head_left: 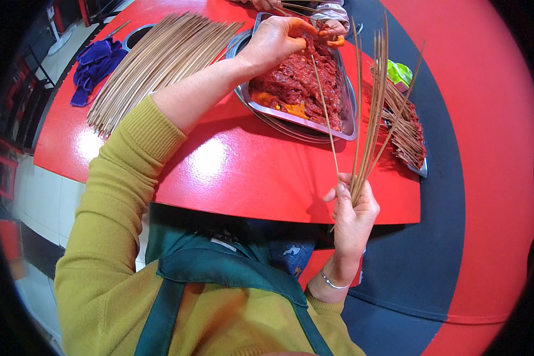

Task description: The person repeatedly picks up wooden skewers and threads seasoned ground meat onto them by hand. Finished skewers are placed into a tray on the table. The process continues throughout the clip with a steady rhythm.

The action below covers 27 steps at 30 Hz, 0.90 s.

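Note:
My left hand, its fingertips stained orange, is over the near-left part of a metal tray of red marinated meat strips. Its thumb and fingers are curled near the meat; whether they pinch a piece is unclear. At the right, above the table's near edge, my right hand grips a fanned bundle of thin wooden skewers. One bare skewer stands apart from that bundle, held at its lower end by the right thumb and fingers. Its upper tip lies just below my left fingers.
Many loose skewers lie in a large pile left of the tray. Skewered meat fills another tray at right, by a green packet. A purple cloth lies far left. Another person's orange-stained hand is close beyond my left hand.

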Each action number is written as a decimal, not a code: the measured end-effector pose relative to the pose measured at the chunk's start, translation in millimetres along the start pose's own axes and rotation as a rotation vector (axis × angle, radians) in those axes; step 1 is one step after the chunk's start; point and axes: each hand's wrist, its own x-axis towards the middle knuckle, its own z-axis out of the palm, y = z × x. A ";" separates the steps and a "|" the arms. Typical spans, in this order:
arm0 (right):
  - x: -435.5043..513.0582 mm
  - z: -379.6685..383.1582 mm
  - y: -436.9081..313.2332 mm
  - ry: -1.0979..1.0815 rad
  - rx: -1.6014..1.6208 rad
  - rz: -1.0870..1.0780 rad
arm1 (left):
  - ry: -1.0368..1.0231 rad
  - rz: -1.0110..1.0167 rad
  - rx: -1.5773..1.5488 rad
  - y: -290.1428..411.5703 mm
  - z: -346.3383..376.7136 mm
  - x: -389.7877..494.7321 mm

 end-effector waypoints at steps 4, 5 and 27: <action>0.5 -3.6 2.0 -0.020 0.046 -0.020 | -0.006 -0.013 -0.036 -2.4 0.9 -0.4; 0.9 -4.2 2.4 -0.029 0.045 -0.013 | -0.019 -0.002 -0.047 -1.7 0.7 -0.7; 16.2 27.3 8.5 0.096 0.077 -0.068 | 0.093 0.033 0.173 7.0 7.4 -5.4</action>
